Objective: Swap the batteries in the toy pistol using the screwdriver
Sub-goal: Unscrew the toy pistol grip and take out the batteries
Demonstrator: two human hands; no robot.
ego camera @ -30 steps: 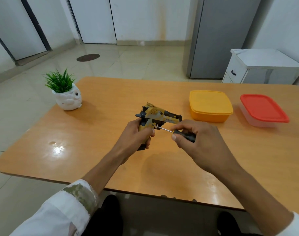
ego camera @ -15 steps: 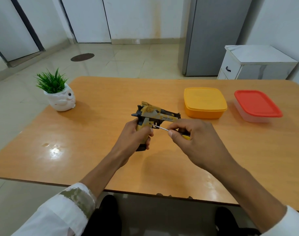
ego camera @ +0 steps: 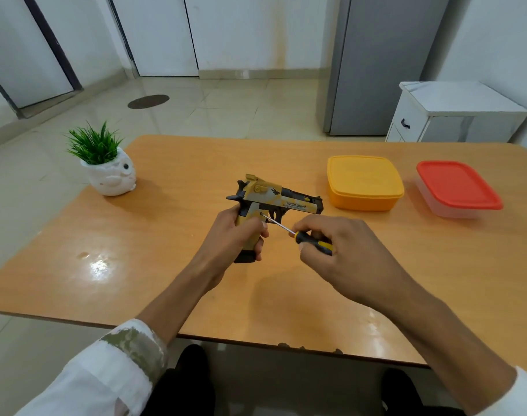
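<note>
A tan and black toy pistol (ego camera: 278, 198) stands upright over the middle of the wooden table (ego camera: 154, 241), barrel pointing right. My left hand (ego camera: 233, 238) is wrapped around its grip, hiding most of the grip. My right hand (ego camera: 343, 253) holds a screwdriver (ego camera: 304, 238) with a black and yellow handle. The thin metal shaft slants up to the left, and its tip touches the upper side of the grip, just above my left thumb.
A yellow lidded box (ego camera: 364, 181) and a red-lidded clear box (ego camera: 457, 187) sit at the back right of the table. A white owl pot with a green plant (ego camera: 106, 166) stands at the back left. A white cabinet (ego camera: 454, 115) and grey fridge (ego camera: 379, 64) stand beyond.
My right fingers have shifted on the screwdriver, so more of its black and yellow handle shows. The tip stays on the pistol's grip. The view has drifted slightly.
</note>
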